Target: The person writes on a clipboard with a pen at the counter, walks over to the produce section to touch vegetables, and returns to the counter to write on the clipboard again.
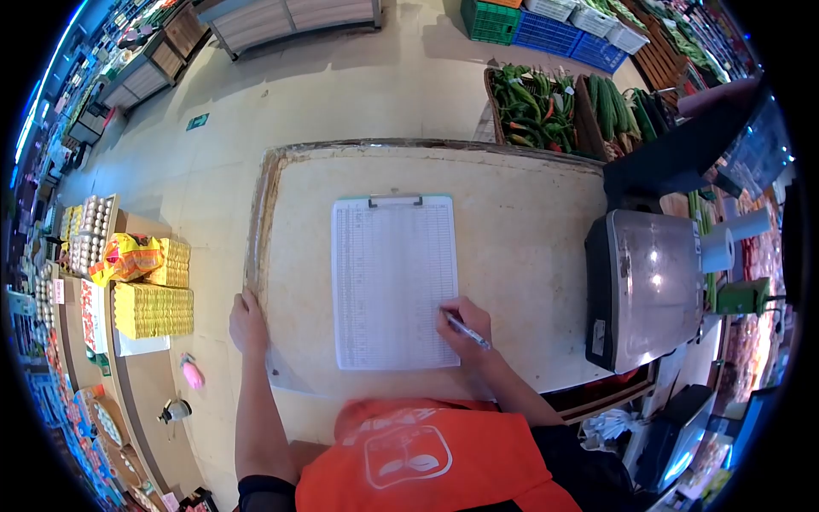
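Note:
A clipboard (393, 199) with a printed table sheet (392, 282) clipped to it lies flat on the pale table (529, 264). My right hand (469, 331) rests at the sheet's lower right side, its fingers closed around a pen (467, 329) that slants down to the right. At the table's left edge is my left hand (248, 324), with its fingers curled against the worn rim; they are partly hidden.
A weighing scale (655, 286) stands on the table's right side. Beyond the far edge are a basket of peppers (533, 107) and cucumbers (610, 107). Yellow egg trays (153, 309) are stacked on the left. A wooden counter (290, 17) stands across the tiled floor.

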### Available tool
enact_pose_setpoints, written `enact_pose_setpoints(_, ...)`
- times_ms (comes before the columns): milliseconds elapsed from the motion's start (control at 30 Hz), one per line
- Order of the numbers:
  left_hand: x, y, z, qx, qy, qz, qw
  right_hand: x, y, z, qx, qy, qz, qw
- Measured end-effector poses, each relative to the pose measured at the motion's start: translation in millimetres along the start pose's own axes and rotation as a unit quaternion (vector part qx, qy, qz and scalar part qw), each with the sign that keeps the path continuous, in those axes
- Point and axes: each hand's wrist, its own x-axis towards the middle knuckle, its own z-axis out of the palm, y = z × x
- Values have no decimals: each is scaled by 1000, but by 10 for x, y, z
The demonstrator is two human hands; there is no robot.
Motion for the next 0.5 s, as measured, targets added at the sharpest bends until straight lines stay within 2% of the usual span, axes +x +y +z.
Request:
enact_pose_setpoints(133, 19, -3, 9, -2, 3, 5, 1000, 8, 65, 67, -32, 8, -9, 999)
enact_pose_setpoints(500, -5, 15, -10, -6, 0, 6, 1000, 31, 57, 86, -10, 23, -42, 999)
